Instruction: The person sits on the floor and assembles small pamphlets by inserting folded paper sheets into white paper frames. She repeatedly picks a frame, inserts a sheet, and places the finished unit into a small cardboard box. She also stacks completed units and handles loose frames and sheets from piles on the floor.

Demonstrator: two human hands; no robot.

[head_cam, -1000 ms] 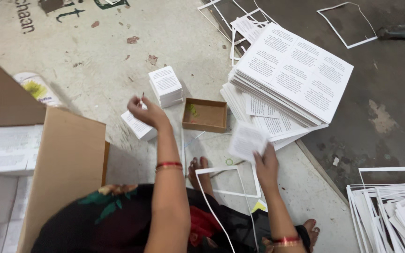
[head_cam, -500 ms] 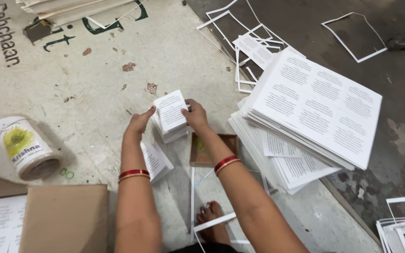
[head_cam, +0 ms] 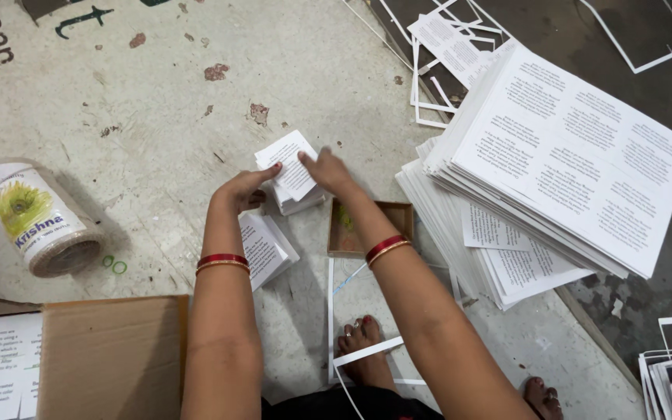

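A small stack of printed white slips (head_cam: 288, 158) rests on the floor, slightly fanned. My left hand (head_cam: 244, 189) touches its left side with curled fingers. From the right, my right hand (head_cam: 327, 169) presses the top slip down. Both wrists wear red bangles. A second small pile of slips (head_cam: 262, 247) lies just below, partly hidden by my left forearm. A small brown cardboard tray (head_cam: 386, 220) sits under my right forearm.
A tall stack of large printed sheets (head_cam: 561, 163) fills the right side. White paper trim strips (head_cam: 437, 85) lie beyond it and at bottom right. A labelled cylindrical tin (head_cam: 36, 218) lies on its side at left. A cardboard box (head_cam: 110, 358) stands at bottom left. My feet (head_cam: 363, 350) rest below.
The view has closed in on the small stack. My hands have settled lower on it, the right one now on the top slip.
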